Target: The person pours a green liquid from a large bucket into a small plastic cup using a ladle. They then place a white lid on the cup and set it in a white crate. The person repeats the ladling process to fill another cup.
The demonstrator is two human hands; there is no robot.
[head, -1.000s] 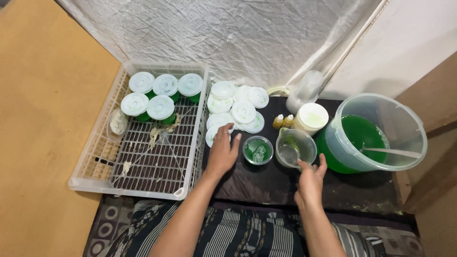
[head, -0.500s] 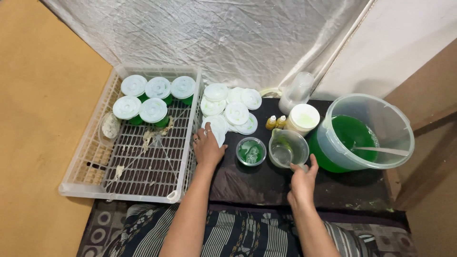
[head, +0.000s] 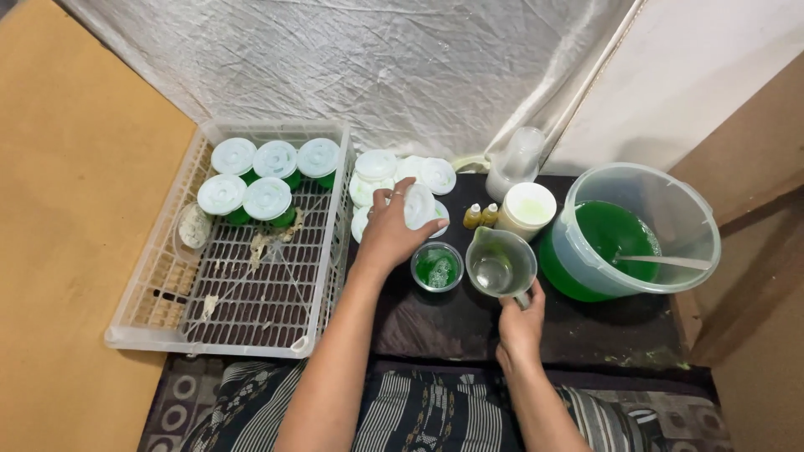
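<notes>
While our left hand (head: 394, 230) pinches 1 light, slippery white lid (head: 418, 206) by its rim, our right hand (head: 521, 322) grips the stiff clear jug (head: 500, 263) by its handle.

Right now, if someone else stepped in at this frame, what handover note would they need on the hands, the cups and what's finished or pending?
Left hand: fingers closed on a white lid picked from the lid pile.
Right hand: gripping the handle of the clear jug, which looks nearly empty.
The small cup between the hands is filled with green liquid and has no lid.
Done: five lidded green cups stand in the white crate.
Left: the open cup is not yet lidded. The bucket holds plenty of green liquid.
</notes>
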